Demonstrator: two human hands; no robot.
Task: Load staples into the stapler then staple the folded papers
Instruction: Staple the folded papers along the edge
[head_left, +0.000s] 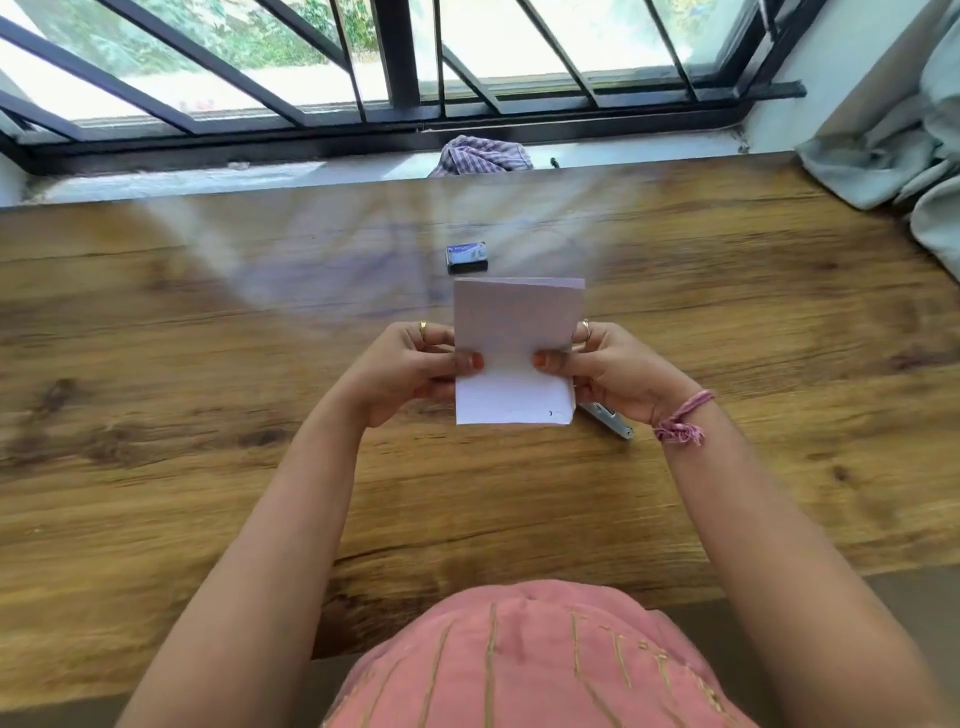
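Left hand (410, 366) and right hand (605, 371): each pinches a side of the folded papers (517, 348) | stapler (608, 418): on table (208, 364), partly hidden under right hand | staple box (467, 259): beyond papers

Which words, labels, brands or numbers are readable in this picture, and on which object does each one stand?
None can be read.
Staple box: printing on its blue and white top, too blurred to read.
Folded papers: a small dark mark near the lower right corner, too small to read.

White folded papers (514, 353), brown wood-grain table (208, 415).
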